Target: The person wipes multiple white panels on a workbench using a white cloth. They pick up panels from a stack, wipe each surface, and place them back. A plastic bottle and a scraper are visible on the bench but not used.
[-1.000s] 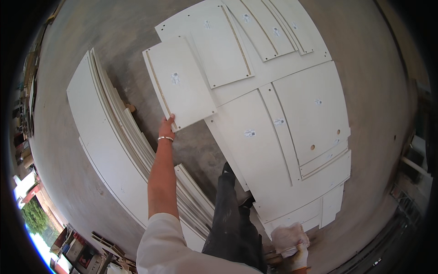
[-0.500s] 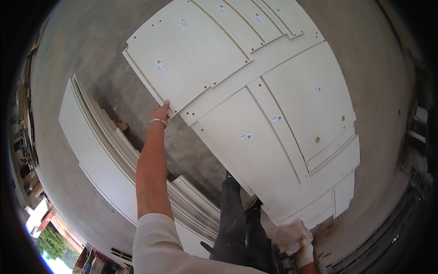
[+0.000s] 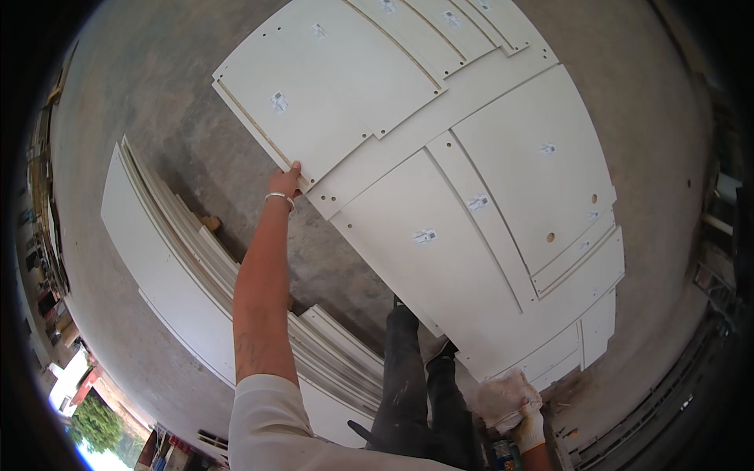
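My left hand [image 3: 285, 182] grips the near corner of a white board [image 3: 345, 86], thumb on top and fingers around its edge. This board has a brown groove along its left side, small drilled holes and a label. It rests on a larger white panel [image 3: 400, 122], overlapping other grooved boards at the far side. At the lower right, my gloved right hand [image 3: 529, 430] is closed on a pale, stained cloth [image 3: 506, 396], beside the near end of the panels.
A stack of long white panels [image 3: 169, 259] lies on the floor to the left. More labelled boards [image 3: 526, 165] cover the right side of the pile, two round holes in one. My legs [image 3: 400, 377] stand between stack and pile. Dark metal racking [image 3: 644, 416] runs along the lower right.
The board under my left hand has slid slightly away from me and to the right, its neighbours at the far side too. My right hand and the cloth have shifted slightly.
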`<state>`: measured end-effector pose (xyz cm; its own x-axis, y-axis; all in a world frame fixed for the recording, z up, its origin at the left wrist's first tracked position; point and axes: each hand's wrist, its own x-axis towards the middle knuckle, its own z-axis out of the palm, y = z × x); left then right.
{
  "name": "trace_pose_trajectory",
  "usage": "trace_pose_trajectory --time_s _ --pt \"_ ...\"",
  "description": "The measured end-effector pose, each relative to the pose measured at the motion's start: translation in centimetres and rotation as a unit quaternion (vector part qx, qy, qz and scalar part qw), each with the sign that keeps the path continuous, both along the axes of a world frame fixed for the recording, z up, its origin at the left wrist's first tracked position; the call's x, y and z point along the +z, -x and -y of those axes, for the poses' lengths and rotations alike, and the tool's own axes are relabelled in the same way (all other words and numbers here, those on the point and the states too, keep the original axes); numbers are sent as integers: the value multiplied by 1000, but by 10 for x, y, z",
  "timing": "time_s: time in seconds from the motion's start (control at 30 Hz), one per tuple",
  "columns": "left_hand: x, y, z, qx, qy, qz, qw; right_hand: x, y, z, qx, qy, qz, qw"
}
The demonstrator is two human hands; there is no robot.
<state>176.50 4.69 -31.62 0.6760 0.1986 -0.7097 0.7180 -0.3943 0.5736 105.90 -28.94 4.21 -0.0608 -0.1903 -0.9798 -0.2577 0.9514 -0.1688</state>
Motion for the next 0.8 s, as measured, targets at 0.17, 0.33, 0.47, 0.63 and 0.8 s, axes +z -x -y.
trace_pose_trajectory --time_s 0.17,0.33,0.47,0.63,0.8 --pt "0 -6 9 -14 26 -6 1000 10 -13 2 35 18 2 999" --pt "0 -9 14 -14 19 -8 1000 12 -23 -2 39 22 43 998" --pt "-2 -12 16 -27 31 0 999 4 -19 -10 56 26 29 998" --pt "-1 -4 10 -25 23 -12 999 2 -12 -14 79 24 18 996" --pt "14 11 23 -200 -275 125 932 4 -5 -13 -11 10 52 999"
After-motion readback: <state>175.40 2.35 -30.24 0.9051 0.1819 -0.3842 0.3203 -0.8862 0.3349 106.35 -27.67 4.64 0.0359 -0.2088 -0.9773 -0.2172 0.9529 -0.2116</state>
